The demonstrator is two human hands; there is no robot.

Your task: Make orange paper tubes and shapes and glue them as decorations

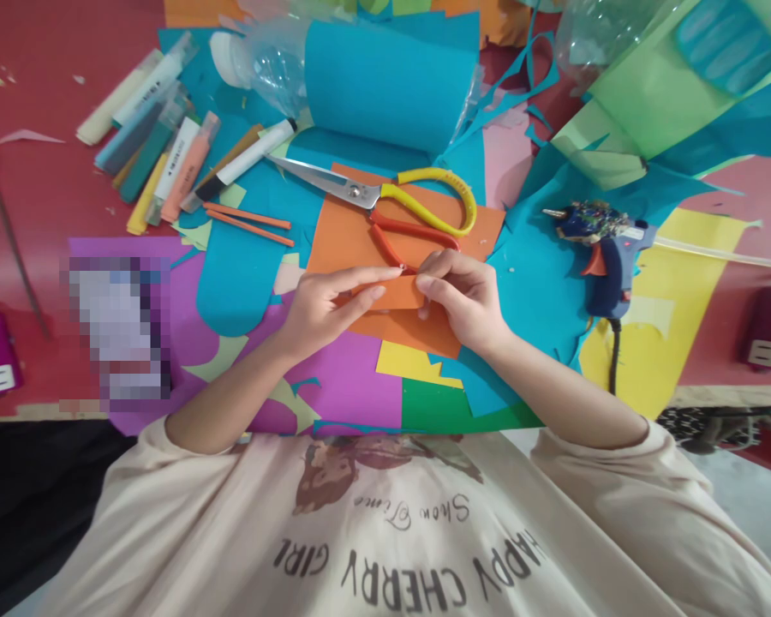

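My left hand (325, 304) and my right hand (461, 296) meet over a small piece of orange paper (398, 293), each pinching one side of it with thumb and fingers. The piece lies above a larger orange sheet (340, 240) on the table. Just beyond my fingers rest scissors (385, 201) with yellow and red handles, blades pointing left. Two thin rolled orange sticks (248, 221) lie to the left of the orange sheet.
A blue hot glue gun (600, 244) lies right of my hands, cord trailing toward me. Several markers and glue sticks (160, 141) sit at the back left. A curled blue sheet (389, 81), plastic bottles (263, 56), green paper (648, 103) and coloured scraps cover the red table.
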